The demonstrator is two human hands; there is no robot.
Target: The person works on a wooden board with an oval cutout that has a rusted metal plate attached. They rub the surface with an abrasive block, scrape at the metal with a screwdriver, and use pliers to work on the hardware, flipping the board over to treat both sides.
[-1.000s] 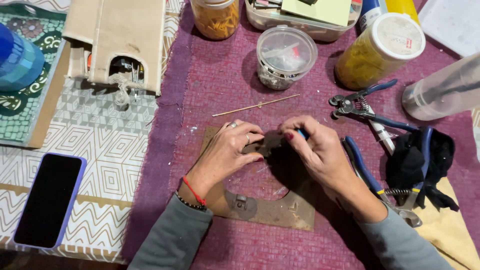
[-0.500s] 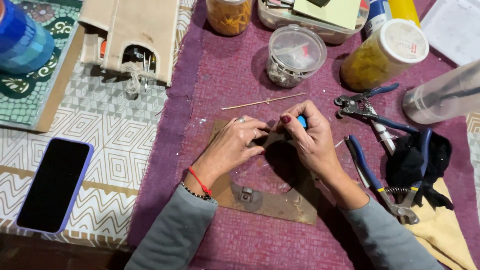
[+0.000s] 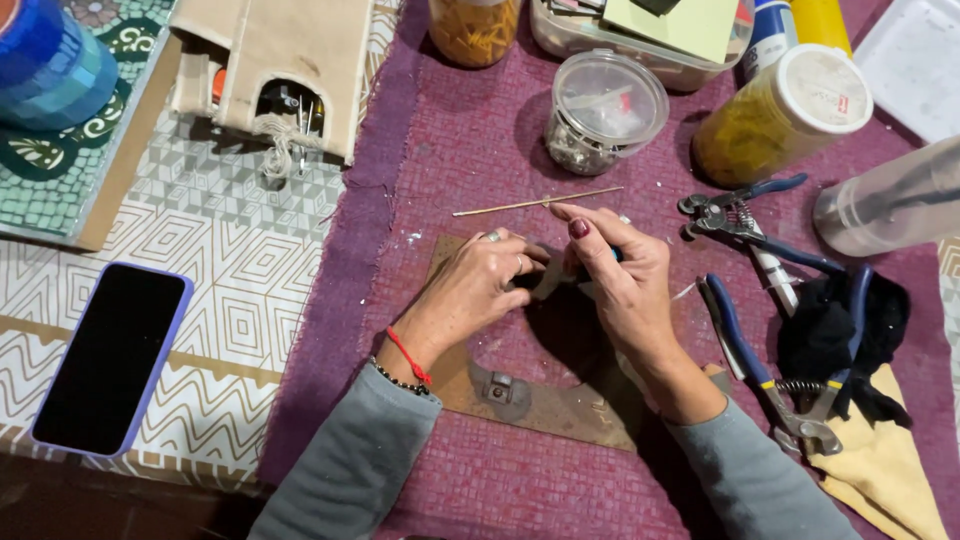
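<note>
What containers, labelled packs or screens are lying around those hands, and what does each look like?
Phone: lower left, flat on the patterned cloth, dark blank screen, lilac case.
Clear tub: above the hands, round, lidded, small grey bits inside.
Yellow jar: upper right, lying tilted, white lid with a small red mark.
Orange-filled jar: top centre, cut off by the frame.
Clear tray: top, holds a pale green pad.

A purple woven mat (image 3: 470, 150) covers the middle of a tablecloth (image 3: 220, 250) printed with grey and white geometric cubes and zigzags. The phone (image 3: 108, 357) is black with a lilac edge. Both sleeves (image 3: 350, 470) are grey; a red cord (image 3: 408, 355) circles the left wrist. The pliers (image 3: 770, 370) have blue handles, beside a yellow cloth (image 3: 880, 480) and a yellow jar (image 3: 775, 115) with a white lid.
</note>
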